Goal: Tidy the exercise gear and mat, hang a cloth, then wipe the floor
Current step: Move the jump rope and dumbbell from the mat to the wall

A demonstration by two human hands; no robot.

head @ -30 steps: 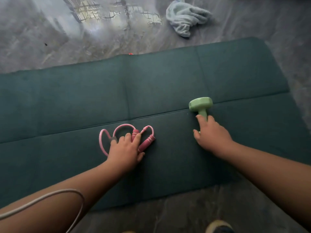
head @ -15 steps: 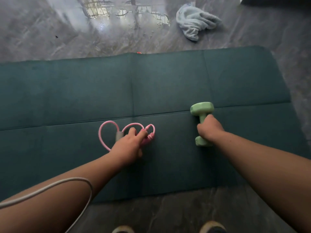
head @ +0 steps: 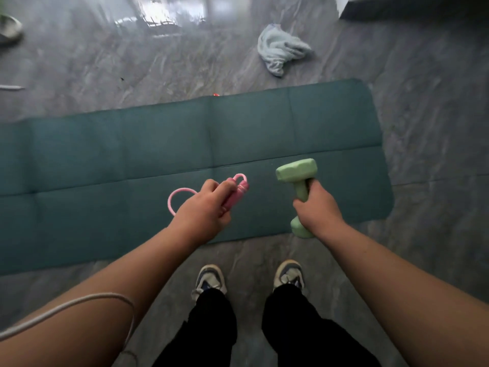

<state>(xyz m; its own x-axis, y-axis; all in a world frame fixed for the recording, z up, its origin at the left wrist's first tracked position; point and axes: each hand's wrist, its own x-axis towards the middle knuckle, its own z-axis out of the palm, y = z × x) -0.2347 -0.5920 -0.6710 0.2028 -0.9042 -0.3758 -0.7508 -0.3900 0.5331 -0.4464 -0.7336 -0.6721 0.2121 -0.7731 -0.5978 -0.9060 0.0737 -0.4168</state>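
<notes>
A dark green exercise mat (head: 132, 154) lies unfolded across the grey floor. My left hand (head: 203, 210) is closed around a bundled pink jump rope (head: 238, 188), held above the mat; a pink loop (head: 174, 200) sticks out to the left. My right hand (head: 315, 207) grips the bar of a light green dumbbell (head: 296, 169), lifted off the mat with one head up and the other below my wrist. A crumpled pale blue cloth (head: 280, 51) lies on the floor beyond the mat's far edge.
My two feet in sneakers (head: 209, 279) stand on the grey marble floor (head: 423, 102) just before the mat's near edge. A shoe (head: 9, 29) lies far left. Dark furniture (head: 412, 6) sits at top right. A small red bit (head: 216, 94) shows at the mat's far edge.
Both hands closed on their objects and lifted them off the mat. The view rose and pulled back, so my legs and feet now show.
</notes>
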